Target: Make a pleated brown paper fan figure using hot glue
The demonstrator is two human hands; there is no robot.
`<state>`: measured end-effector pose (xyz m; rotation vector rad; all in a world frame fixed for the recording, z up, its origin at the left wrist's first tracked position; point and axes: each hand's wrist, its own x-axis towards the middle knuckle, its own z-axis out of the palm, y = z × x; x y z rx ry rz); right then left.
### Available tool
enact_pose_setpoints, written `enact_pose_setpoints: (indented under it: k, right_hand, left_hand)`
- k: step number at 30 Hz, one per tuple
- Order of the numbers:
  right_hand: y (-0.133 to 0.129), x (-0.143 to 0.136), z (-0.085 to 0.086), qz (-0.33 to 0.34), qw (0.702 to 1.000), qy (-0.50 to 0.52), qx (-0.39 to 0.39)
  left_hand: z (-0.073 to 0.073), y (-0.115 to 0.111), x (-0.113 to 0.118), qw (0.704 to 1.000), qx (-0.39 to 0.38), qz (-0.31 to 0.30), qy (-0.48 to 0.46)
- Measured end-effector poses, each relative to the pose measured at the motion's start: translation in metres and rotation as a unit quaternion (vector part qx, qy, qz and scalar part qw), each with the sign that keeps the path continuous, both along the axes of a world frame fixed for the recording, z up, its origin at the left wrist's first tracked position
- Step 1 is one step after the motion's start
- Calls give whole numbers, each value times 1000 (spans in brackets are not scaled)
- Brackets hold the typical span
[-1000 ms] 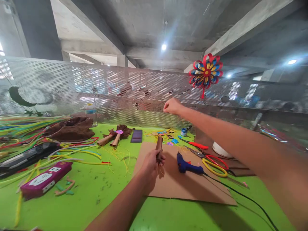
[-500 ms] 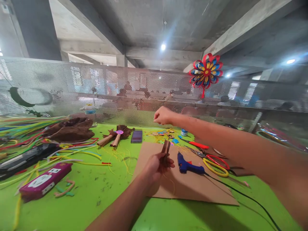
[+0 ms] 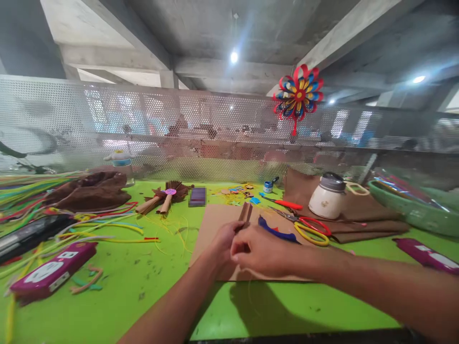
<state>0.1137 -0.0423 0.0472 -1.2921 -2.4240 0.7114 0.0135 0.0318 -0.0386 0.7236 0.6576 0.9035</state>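
My left hand [image 3: 225,242] holds a folded brown paper piece [image 3: 245,213] upright over the cardboard sheet [image 3: 211,222]. Close against it is my right hand [image 3: 256,251], its fingers curled in a pinch beside the left palm; what they pinch is too small to make out. A thin yellow strand hangs below the hands. The blue glue gun [image 3: 276,230] lies just behind my right hand, which hides part of it. Beside it are scissors with red and yellow handles [image 3: 311,233].
A brown paper figure [image 3: 168,196] with a pink disc lies at back left, near colored pipe cleaners [image 3: 107,234]. A white jar [image 3: 327,197] stands on brown cloth [image 3: 373,217], by a green basket [image 3: 412,203]. Purple boxes [image 3: 53,272] lie at both sides.
My right hand has come down from above the far side of the table to my left hand. The view has shifted, and the white jar, brown cloth and right purple box now show.
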Motion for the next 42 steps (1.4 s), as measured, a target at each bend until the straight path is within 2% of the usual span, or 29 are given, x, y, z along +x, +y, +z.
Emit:
enact_pose_setpoints:
  k: [3,6,10,15,17,20,22,23,25,27,30,31,32,34,36,38,42]
  right_hand:
    - [-15,3,-38,24,999,34,-5]
    - [-29,2,-64,22,996,68,-44]
    - [-50,-5,-81,42,993,98,-53]
    - [-56,-15,-101,137,988,64,-13]
    - [-56,-16,-104,197,980,39,-5]
    - [-60,-10,-90,304,953,-15,-7]
    - [-63,1,-67,307,950,-56,-25]
    - [-63,8,-53,263,963,-50,-24]
    - [-52,25,-28,105,994,-16,35]
    - [-26,40,-12,30,996,-2,88]
    - [28,57,-10,-74,986,1,150]
    - [45,61,-14,-84,983,-3,161]
    - [58,64,-18,-73,986,-13,152]
    - [76,67,-27,-21,996,-28,81]
    - [81,70,-31,30,999,-41,12]
    - [77,71,-27,46,998,-47,-23]
    - [58,61,-2,54,996,-68,30]
  left_hand:
    - [3,-1,-4,1000,-27,-5,12]
    - [6,-3,-7,999,-28,11,23]
    - [7,-2,-9,999,-10,32,27]
    - [12,1,-12,999,-15,32,34]
    - [14,1,-14,998,-21,39,34]
    - [18,2,-17,999,-27,29,32]
    - [21,2,-19,999,-31,20,38]
    - [22,2,-19,998,-33,18,45]
    - [25,1,-20,998,-33,16,56]
    - [27,-1,-19,998,-24,15,64]
    - [29,-6,-16,996,4,14,83]
    - [29,-8,-15,996,17,14,91]
    - [29,-9,-14,995,29,15,98]
    - [29,-11,-13,993,50,26,106]
    - [27,-11,-13,992,61,40,106]
    - [25,-9,-13,991,63,51,105]
    - [18,-6,-10,990,60,76,107]
